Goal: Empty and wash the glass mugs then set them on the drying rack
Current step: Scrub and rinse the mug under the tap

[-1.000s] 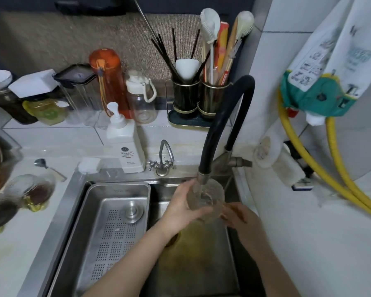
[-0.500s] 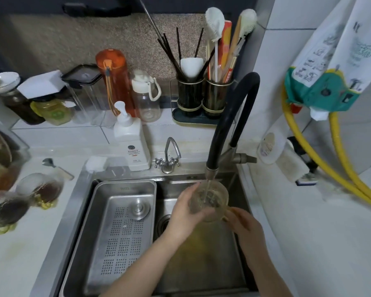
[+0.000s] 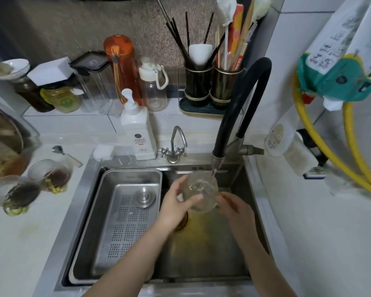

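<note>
glass mug (image 3: 201,192) under faucet (image 3: 217,161) | handle hidden by right hand (image 3: 237,211)

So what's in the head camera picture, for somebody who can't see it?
Two bare hands, left hand and right hand, hold a glass mug under the black faucet over a steel sink. Two unwashed glass mugs wait on the left counter.

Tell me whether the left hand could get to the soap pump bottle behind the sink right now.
Probably not at once: the left hand is on the glass mug under the black faucet. Once it lets go, the way to the soap pump bottle looks clear.
</note>
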Demonstrator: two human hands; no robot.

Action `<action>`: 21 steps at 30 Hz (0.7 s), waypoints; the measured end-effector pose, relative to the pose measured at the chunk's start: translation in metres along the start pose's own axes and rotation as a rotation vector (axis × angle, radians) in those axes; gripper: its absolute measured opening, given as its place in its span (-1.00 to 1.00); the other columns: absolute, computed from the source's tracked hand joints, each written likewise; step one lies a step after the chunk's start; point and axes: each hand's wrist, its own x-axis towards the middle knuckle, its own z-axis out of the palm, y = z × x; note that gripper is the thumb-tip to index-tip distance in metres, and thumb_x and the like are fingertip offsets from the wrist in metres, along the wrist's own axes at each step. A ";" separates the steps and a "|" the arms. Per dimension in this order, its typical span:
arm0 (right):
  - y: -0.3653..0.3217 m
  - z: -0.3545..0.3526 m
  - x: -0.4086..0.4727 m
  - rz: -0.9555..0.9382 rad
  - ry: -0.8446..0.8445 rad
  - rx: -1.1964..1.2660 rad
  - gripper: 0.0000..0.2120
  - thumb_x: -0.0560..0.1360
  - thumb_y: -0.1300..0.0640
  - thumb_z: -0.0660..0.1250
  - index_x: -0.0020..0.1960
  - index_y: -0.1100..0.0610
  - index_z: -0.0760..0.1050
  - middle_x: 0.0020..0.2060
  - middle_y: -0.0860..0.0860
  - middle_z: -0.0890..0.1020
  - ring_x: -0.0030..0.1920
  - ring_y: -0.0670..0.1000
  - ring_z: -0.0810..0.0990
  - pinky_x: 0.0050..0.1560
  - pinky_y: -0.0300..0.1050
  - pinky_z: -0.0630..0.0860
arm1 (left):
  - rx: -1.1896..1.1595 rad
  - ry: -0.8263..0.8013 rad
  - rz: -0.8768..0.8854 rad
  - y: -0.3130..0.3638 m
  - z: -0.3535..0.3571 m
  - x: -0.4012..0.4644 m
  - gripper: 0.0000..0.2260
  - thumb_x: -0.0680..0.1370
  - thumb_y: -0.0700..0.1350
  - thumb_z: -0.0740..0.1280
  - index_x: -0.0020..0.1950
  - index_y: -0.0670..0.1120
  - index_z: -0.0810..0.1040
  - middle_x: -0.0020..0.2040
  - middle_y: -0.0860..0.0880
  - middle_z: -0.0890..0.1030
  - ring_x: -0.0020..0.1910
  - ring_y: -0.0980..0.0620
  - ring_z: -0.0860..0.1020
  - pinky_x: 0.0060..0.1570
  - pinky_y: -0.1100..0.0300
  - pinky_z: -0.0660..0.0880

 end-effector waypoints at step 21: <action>0.011 -0.006 -0.002 -0.006 -0.069 -0.002 -0.85 0.52 0.12 0.33 -0.09 -0.13 0.57 -0.19 -0.07 0.69 -0.12 -0.06 0.67 -0.01 -0.12 0.60 | -0.077 0.014 -0.071 -0.014 0.005 -0.006 -0.44 0.36 -0.11 0.52 0.30 0.07 0.41 0.19 0.08 0.53 0.13 0.17 0.51 0.04 0.28 0.52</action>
